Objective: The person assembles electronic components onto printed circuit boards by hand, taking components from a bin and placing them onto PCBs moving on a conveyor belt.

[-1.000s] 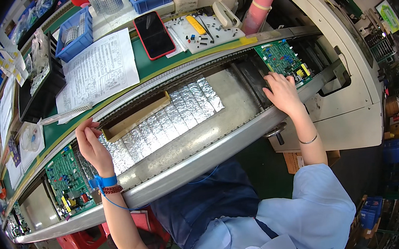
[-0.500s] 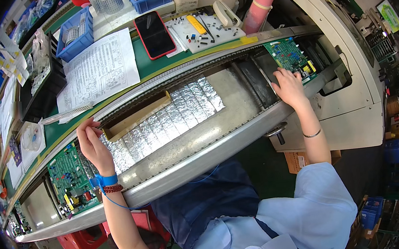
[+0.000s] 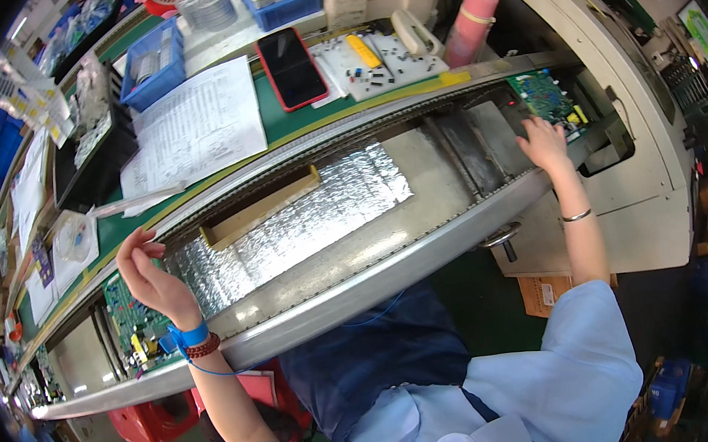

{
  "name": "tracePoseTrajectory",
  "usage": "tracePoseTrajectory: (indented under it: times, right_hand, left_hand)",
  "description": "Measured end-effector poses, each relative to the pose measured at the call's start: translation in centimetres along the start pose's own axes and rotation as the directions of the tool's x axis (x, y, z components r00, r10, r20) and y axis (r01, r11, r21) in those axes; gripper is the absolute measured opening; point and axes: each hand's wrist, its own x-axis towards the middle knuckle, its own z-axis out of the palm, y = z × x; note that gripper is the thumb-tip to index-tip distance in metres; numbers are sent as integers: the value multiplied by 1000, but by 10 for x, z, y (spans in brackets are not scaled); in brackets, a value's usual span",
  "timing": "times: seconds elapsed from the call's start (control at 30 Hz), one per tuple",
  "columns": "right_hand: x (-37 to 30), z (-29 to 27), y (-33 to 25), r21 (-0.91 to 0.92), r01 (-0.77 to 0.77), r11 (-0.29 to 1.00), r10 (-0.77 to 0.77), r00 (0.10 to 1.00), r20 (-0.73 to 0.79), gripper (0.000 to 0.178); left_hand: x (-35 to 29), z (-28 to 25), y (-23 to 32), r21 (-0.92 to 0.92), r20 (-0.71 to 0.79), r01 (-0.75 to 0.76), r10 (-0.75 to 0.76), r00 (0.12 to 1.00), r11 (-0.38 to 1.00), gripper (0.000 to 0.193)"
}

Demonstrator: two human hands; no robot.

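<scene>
At the right end of the conveyor, a green circuit board (image 3: 546, 95) with a yellow part lies partly in the machine's opening. My right hand (image 3: 546, 145) is at its near left edge, fingers spread and not wrapped round it; whether the fingertips touch it I cannot tell. My left hand (image 3: 153, 278) hangs above the rails at the left, fingers loosely bent and apart, with nothing in it. Below and beside that hand sits another green circuit board (image 3: 126, 307), partly hidden by the hand and the blue wrist strap (image 3: 186, 335).
A brown open channel (image 3: 262, 209) and silver foil sheet (image 3: 351, 191) lie between the conveyor rails (image 3: 359, 268). Behind are a phone (image 3: 291, 68), printed sheets (image 3: 189, 126), a white board of small parts (image 3: 368, 66), a pink bottle (image 3: 472, 26) and blue bins (image 3: 152, 65). The white machine (image 3: 640, 191) stands right.
The right-hand board has moved farther right into the machine's opening, my right hand moving along with it. My left hand has shifted left, over the left board.
</scene>
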Motion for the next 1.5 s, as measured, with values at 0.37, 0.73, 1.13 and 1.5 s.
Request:
tracePoseTrajectory:
  times: [0.37, 0.73, 1.13, 1.5]
  right_hand:
    - [56, 53, 99, -207, -182, 961, 230, 943, 242, 55]
    - [74, 52, 90, -125, -159, 979, 178, 971, 162, 45]
    - [-24, -118, -153, 396, 632, 666, -414, 755, -509, 35]
    - [-115, -182, -307, 534, 845, -22, -740, 345, -577, 27]
  left_hand:
    - [2, -174, -26, 474, -451, 134, 110, 886, 870, 26]
    - [-14, -220, -74, 413, -239, 579, -531, 813, 703, 65]
    - [-29, -133, -19, 335, 122, 482, -545, 829, 809, 62]
    - [-59, -48, 20, 168, 471, 286, -332, 817, 943, 43]
